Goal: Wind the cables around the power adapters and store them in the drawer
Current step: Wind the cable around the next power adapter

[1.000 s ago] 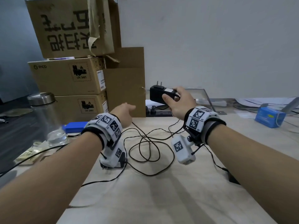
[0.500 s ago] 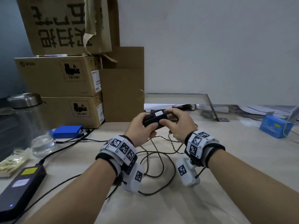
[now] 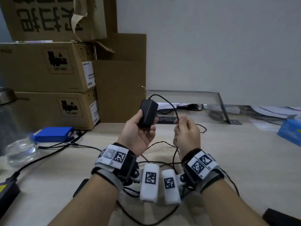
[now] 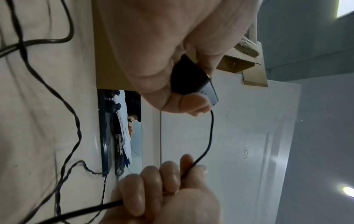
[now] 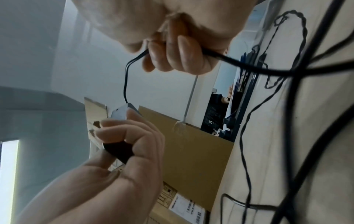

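Note:
A black power adapter stands upright in my left hand, held above the table with thumb and fingers curled round its lower half. Its thin black cable arcs out of the top and runs down into my right hand, which grips it in a fist. The left wrist view shows the adapter and the cable running to the right hand's fingers. In the right wrist view the cable joins the adapter. The rest of the cable lies in loose loops on the table. No drawer shows.
Stacked cardboard boxes fill the back left. A blue box, a glass jar and a black power brick sit on the left. A power strip lies behind my hands; a blue pack is at the right.
The adapter has passed from my right hand, through both hands, into my left hand, now held upright. My right hand has shifted onto the cable. Both hands have drawn nearer.

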